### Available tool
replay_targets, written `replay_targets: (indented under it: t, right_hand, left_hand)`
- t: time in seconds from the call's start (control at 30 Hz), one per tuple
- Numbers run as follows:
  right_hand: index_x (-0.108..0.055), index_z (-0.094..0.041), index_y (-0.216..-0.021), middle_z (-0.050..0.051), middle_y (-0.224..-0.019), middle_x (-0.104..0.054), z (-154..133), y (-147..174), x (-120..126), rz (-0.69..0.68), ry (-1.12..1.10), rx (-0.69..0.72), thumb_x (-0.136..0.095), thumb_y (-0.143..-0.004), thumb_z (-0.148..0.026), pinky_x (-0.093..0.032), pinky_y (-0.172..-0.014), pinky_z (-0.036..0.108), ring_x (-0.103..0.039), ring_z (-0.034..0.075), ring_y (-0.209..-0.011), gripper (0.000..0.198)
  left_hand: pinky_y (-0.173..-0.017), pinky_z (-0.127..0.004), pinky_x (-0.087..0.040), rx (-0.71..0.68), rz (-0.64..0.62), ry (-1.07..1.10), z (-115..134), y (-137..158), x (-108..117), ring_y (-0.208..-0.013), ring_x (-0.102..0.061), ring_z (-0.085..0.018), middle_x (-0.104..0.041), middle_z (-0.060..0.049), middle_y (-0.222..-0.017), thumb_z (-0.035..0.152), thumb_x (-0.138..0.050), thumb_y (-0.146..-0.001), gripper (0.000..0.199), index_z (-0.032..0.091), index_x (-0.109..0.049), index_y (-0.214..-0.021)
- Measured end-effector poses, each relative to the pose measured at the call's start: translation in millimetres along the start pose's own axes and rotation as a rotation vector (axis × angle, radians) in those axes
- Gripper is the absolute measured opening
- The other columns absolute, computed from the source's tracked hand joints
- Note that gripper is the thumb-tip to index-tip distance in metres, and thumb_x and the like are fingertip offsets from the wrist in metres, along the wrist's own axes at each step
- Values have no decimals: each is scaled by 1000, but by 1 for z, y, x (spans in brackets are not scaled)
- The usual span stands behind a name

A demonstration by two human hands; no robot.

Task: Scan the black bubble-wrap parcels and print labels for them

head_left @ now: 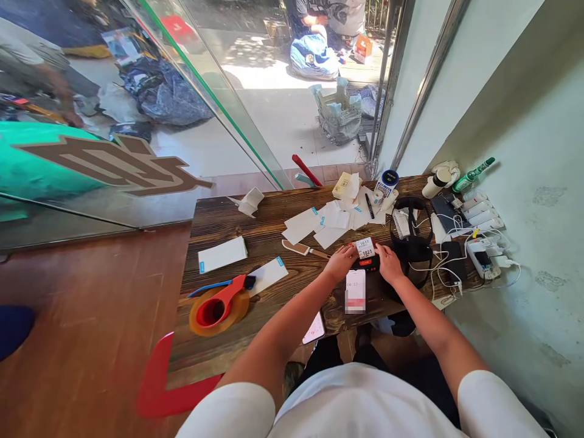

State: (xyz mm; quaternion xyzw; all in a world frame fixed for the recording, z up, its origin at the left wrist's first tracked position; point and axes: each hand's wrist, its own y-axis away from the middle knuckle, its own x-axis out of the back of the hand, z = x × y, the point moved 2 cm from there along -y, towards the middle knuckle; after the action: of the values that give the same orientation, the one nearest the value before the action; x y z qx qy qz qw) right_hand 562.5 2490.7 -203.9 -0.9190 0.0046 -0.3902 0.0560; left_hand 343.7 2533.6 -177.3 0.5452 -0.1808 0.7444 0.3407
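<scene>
On the dark wooden table in front of me lies a small black device with red marks. A white label with printed numbers rests on its top. My left hand grips its left side, fingers at the label's edge. Against the opposite side, my right hand is closed with its fingertips on the device. Just below sits a phone with a white timer screen. A second phone is partly hidden by my left forearm. Left of my left hand lies a knife with a brown and white handle.
Left on the table are a red tape dispenser and white paper slips. More slips and a pen lie behind my hands. Right are a black headset, cables and chargers. A glass pane borders the far side.
</scene>
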Motion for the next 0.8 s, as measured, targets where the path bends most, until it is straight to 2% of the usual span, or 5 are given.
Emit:
replay_targets:
  t: [0.13,0.27,0.4,0.53,0.8]
  right_hand:
    - [-55,-16,-141,15,-123,-70,-15,22,0,94,8,-72,-47,-80,-4,-55,-107,46,-62,28,-121,62]
    - [-54,-15,-129,14,-110,-67,-55,87,-32,172,-6,-184,-56,-88,-22,-60,-92,43,-66,27,-99,41]
    - [-46,-7,-138,29,-127,-63,-89,135,-89,261,34,-445,-83,-69,-40,-54,-100,58,-62,43,-117,85]
    - [-49,-4,-136,33,-125,-65,-95,137,-130,235,43,-679,-87,-61,-32,-52,-97,61,-64,48,-113,89]
    - [-51,-5,-135,32,-126,-67,-87,133,-138,203,8,-642,-82,-63,-26,-52,-100,60,-65,48,-116,81]
  left_hand:
    - [-122,-44,-43,-4,-14,-29,0,4,2,-139,-56,-29,-64,-12,-146,8,-54,-95,49,21,-67,-141]
    - [-123,-44,-41,16,-41,-46,2,7,4,-141,-54,-30,-61,-13,-151,7,-55,-93,53,19,-65,-143]
    - [-123,-45,-42,54,-54,-48,5,6,7,-139,-57,-31,-61,-13,-151,7,-55,-93,52,21,-68,-142]
    - [-121,-47,-45,87,-64,-37,6,3,10,-136,-60,-33,-63,-13,-149,8,-57,-92,52,23,-70,-140]
    - [-122,-46,-45,121,-66,6,5,3,10,-135,-62,-33,-62,-12,-152,2,-60,-89,55,24,-72,-139]
